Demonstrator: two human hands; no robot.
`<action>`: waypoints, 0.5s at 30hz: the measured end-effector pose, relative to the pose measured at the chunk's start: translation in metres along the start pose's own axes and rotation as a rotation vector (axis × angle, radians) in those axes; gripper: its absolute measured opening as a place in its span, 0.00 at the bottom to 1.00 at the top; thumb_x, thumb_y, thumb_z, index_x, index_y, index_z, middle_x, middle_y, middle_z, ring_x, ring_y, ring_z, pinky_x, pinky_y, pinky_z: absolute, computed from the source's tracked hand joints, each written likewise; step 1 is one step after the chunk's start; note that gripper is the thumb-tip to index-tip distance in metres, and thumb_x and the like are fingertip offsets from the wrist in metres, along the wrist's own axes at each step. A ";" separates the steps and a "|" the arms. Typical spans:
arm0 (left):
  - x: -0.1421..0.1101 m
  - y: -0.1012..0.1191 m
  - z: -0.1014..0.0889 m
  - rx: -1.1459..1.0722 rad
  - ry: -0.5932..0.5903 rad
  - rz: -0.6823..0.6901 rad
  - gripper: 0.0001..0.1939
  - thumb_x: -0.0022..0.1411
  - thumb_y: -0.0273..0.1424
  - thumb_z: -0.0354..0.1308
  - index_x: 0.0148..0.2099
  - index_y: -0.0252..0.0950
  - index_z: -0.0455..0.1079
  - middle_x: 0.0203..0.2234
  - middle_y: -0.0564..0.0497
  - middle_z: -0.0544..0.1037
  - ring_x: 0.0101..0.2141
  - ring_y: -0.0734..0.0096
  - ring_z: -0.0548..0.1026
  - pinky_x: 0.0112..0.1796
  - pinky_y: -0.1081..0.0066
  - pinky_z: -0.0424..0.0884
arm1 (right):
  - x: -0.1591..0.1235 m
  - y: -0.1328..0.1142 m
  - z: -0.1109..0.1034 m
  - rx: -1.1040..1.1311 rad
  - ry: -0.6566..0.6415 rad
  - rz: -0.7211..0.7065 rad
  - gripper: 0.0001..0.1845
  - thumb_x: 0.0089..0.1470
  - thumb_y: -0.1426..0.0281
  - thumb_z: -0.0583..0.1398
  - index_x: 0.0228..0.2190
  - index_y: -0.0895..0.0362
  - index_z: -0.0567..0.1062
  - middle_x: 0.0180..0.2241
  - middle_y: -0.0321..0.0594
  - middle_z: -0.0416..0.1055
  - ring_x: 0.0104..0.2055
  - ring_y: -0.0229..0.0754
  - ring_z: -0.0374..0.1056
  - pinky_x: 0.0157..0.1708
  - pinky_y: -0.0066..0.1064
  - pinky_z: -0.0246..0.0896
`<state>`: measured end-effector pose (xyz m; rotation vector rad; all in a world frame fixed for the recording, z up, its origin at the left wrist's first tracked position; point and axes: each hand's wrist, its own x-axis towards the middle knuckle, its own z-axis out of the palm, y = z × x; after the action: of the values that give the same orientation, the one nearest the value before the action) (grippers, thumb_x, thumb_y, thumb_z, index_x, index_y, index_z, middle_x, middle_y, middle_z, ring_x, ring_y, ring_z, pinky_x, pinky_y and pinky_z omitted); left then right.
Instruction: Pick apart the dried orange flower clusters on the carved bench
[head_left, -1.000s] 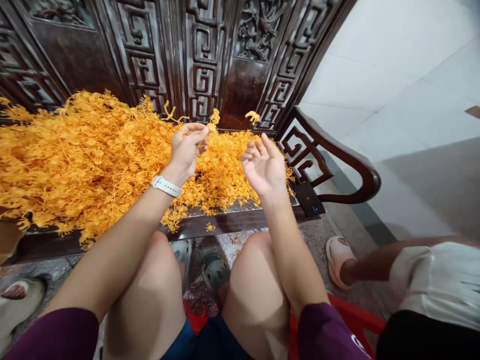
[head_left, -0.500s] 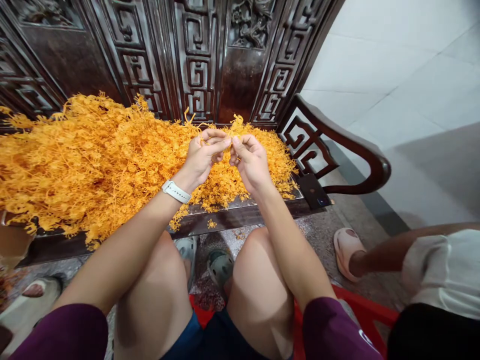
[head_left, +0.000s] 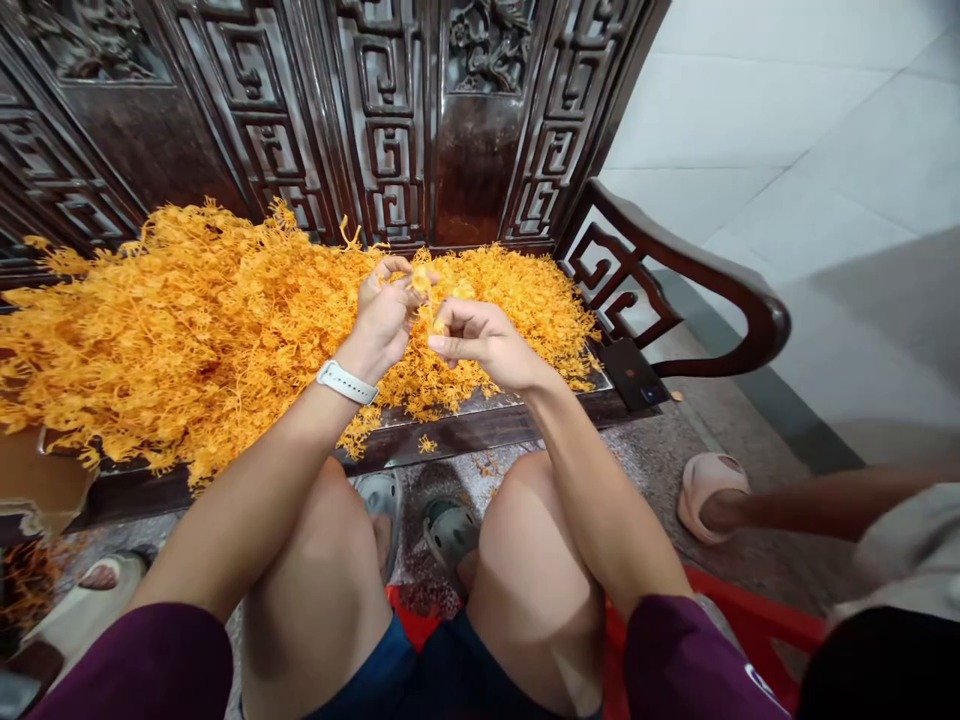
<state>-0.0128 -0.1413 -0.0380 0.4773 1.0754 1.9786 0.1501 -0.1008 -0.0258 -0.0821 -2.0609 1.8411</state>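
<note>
My left hand (head_left: pixel 384 318), with a white band on its wrist, is closed around an orange, stringy plastic piece (head_left: pixel 421 282) whose pale tip sticks out past the fingers. To its right and slightly nearer me, my right hand (head_left: pixel 486 345) pinches a small orange plastic piece (head_left: pixel 439 326) between thumb and fingers. A narrow gap separates the two hands. Under and behind them a big heap of branching orange plastic pieces (head_left: pixel 225 340) spreads along the bench. Whether the two held pieces are joined cannot be made out.
The dark carved wooden bench (head_left: pixel 480 170) has a curved armrest (head_left: pixel 765 330) at right. A phone (head_left: pixel 631 375) lies by it. Torn cardboard (head_left: pixel 52 480) stands at left. Other people's feet (head_left: pixel 716 495) are on both sides. A loose piece (head_left: pixel 427 444) lies at the bench edge.
My hands, touching before, have come apart. The right one has moved down and turned, pinching a small piece; the left has shifted slightly left.
</note>
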 end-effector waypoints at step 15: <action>0.023 0.005 -0.029 -0.200 0.012 -0.091 0.11 0.67 0.18 0.61 0.36 0.40 0.69 0.31 0.54 0.83 0.33 0.80 0.82 0.38 0.78 0.80 | -0.009 -0.007 -0.012 0.653 0.732 0.081 0.07 0.58 0.69 0.67 0.34 0.54 0.73 0.33 0.37 0.75 0.30 0.33 0.64 0.30 0.27 0.64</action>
<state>-0.0475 -0.1393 -0.0513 0.3038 0.8794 1.9848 0.1641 -0.0929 -0.0202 -0.5677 -0.9419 2.0259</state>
